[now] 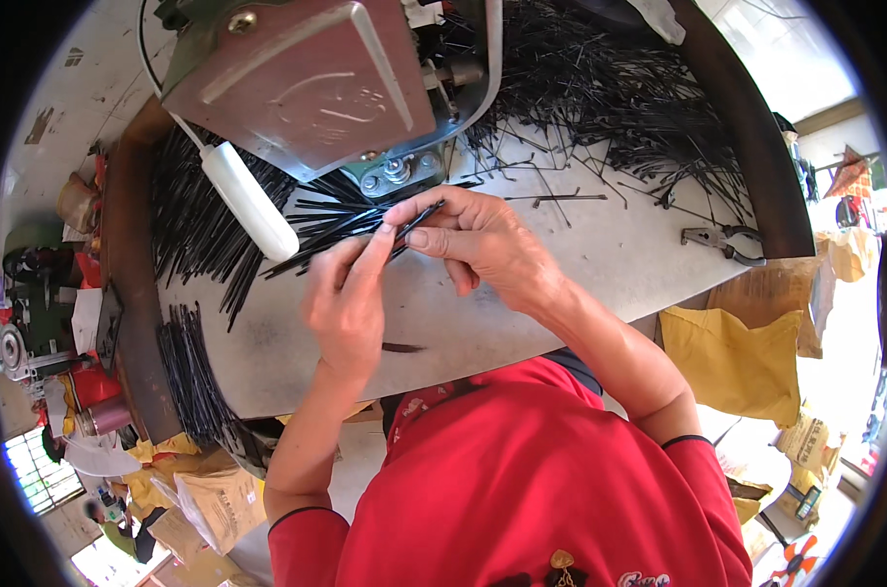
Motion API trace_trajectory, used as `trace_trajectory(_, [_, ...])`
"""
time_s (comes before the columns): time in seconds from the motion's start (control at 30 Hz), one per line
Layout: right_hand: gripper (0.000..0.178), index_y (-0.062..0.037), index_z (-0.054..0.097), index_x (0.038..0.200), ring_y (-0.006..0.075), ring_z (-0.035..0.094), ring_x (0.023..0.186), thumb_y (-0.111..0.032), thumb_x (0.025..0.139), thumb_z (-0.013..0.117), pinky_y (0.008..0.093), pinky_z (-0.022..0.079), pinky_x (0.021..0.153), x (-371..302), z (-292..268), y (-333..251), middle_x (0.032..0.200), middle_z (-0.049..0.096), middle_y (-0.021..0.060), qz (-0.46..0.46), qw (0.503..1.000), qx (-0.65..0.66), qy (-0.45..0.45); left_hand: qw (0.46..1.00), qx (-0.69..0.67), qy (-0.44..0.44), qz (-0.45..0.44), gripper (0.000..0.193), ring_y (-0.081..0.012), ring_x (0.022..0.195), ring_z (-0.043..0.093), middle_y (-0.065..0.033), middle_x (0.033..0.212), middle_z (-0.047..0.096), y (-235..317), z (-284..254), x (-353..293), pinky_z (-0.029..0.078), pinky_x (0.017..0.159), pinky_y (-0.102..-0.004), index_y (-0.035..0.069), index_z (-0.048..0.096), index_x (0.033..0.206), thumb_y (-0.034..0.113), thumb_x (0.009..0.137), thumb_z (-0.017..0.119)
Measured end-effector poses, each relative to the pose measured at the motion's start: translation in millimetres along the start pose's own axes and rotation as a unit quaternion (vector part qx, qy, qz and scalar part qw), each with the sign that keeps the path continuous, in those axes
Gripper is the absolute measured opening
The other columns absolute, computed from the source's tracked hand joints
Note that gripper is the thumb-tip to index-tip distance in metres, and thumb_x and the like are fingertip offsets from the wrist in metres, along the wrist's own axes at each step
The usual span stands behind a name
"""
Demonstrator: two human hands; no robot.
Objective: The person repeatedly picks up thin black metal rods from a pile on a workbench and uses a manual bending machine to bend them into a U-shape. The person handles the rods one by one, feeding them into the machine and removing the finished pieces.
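hands [497,245] together, fingertips [417,238] tight on slender glossy black rod [421,217], above smooth grey tabletop [580,284]

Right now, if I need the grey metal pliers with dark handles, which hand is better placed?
Probably the right hand: the pliers lie to its right, nearer to it than to the left hand. The right hand seems to hold a thin black rod, which may need releasing first.

black rod [423,215]; slim, glossy; slanted; at left hand [350,293] and right hand [497,247] fingertips
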State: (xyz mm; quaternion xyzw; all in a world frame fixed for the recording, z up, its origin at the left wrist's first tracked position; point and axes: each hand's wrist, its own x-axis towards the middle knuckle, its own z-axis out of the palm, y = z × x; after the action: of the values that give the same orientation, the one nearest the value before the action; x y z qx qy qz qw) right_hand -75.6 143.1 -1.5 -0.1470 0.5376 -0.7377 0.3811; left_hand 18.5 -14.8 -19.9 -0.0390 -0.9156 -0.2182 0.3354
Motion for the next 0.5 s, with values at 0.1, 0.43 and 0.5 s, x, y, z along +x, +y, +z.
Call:
trace_trajectory(0.1, [0.023,-0.0079,0.064,0.110,0.0040,0.044,0.044,-0.012,0.087,0.062,0.0194,0.035,0.041,-2.3,0.2,9.0,0.072,0.062,-0.0003,-0.001,0.999,0.040,-0.008,0.992,0.052,0.050,0.099,0.033,-0.0209,0.080,0.058,-0.0055,0.092,0.061,-9.1,1.1,4.8,0.046,0.065,-0.0289,0.008,0.070,0.104,-0.005,0.073,0.068])
trace_trajectory(0.43, [0.024,-0.0047,0.065,0.107,0.0040,0.046,0.044,-0.015,0.085,0.067,0.0201,0.035,0.039,-4.9,-3.2,6.6,0.070,0.063,0.0011,-0.014,0.998,-0.043,0.037,0.948,-0.215,-0.125,-0.199,0.029,-0.0132,0.075,0.057,-0.0035,0.089,0.059,-2.6,-5.2,-0.9,0.047,0.061,-0.0250,0.004,0.068,0.106,0.002,0.077,0.071])
trace_trajectory(0.5, [0.026,-0.0025,0.066,0.105,0.0040,0.044,0.043,-0.017,0.084,0.069,0.0193,0.034,0.039,-4.1,-4.2,3.6,0.065,0.062,-0.0003,-0.017,0.993,-0.101,0.063,0.865,-0.356,-0.159,-0.316,0.030,-0.0104,0.074,0.056,-0.0031,0.088,0.059,3.0,-6.9,0.9,0.048,0.060,-0.0237,0.003,0.067,0.109,0.003,0.080,0.071])
